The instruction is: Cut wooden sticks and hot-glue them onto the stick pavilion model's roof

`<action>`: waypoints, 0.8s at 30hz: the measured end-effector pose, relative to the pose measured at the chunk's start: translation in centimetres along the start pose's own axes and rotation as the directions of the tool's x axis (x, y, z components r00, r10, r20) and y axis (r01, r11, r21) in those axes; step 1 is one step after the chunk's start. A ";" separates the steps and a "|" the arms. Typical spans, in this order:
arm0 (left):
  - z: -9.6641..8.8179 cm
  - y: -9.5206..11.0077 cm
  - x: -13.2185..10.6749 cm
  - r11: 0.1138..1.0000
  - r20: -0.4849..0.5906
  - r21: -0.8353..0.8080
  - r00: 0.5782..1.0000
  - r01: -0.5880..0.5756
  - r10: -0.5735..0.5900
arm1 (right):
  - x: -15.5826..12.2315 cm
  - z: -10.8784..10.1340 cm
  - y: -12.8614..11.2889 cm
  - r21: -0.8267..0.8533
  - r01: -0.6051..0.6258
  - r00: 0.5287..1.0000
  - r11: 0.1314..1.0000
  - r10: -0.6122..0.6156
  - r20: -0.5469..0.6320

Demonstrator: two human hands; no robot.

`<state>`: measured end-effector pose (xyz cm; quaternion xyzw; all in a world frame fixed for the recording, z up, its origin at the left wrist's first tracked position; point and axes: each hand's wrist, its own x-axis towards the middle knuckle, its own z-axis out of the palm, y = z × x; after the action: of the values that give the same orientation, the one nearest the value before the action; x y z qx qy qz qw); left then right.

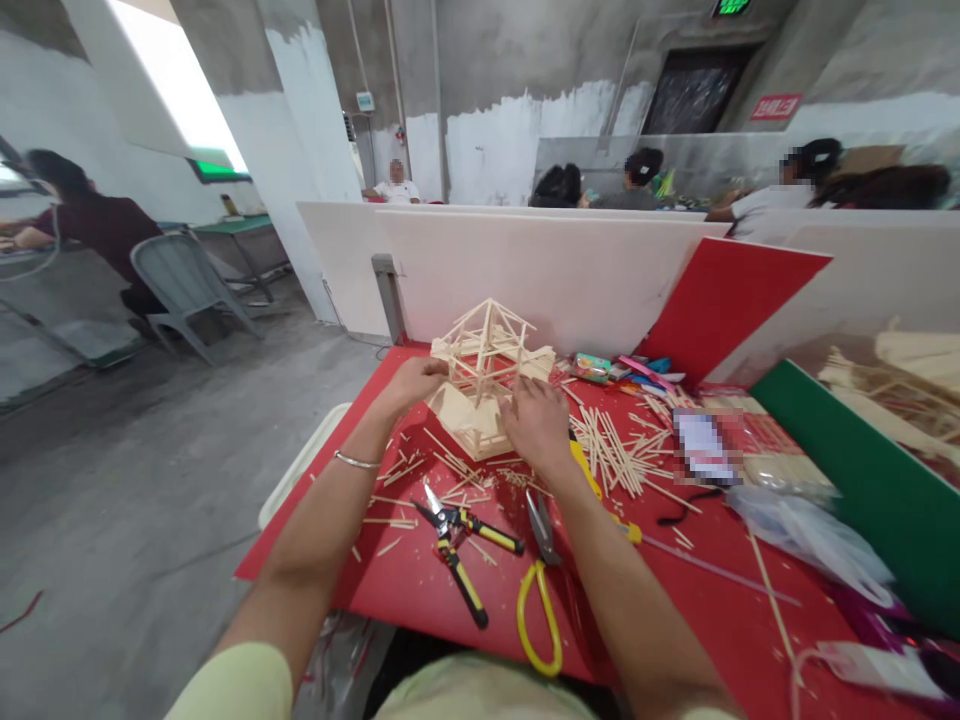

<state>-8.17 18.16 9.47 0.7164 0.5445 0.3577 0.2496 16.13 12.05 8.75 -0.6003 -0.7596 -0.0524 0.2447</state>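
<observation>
A small house-like model of thin wooden sticks [486, 370] stands on the red table [420, 585]. My left hand [416, 384] grips its left side with curled fingers; a metal bracelet is on that wrist. My right hand [536, 420] rests against the model's right front, fingers bent on its base. Loose wooden sticks [615, 450] lie scattered to the right and in front of the model.
Yellow-handled snips [459, 545] and yellow-handled scissors [538, 590] lie near the table's front. Plastic bags [802, 520], a blurred packet and coloured items sit right. White, red and green partition boards stand behind. Other people sit beyond; a grey chair [184, 285] is left.
</observation>
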 end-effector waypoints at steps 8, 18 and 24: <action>3.3 3.5 -4.4 0.965 -0.134 0.260 0.991 0.019 0.017 | 2.0 0.0 4.2 -0.040 0.050 0.999 0.998 -0.050 0.006; 5.2 9.0 -7.4 0.971 -0.171 0.231 0.980 -0.062 0.103 | 3.1 -0.9 8.0 -0.019 0.026 0.999 0.999 -0.026 0.021; 5.3 5.7 -11.5 0.976 -0.394 0.215 0.918 0.046 0.044 | -5.4 -3.2 9.2 0.242 -0.045 0.999 0.969 0.046 0.002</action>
<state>-2.30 5.73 7.65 0.6520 0.6202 0.4328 0.0536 26.55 8.60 7.21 -0.5832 -0.7459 0.0449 0.3186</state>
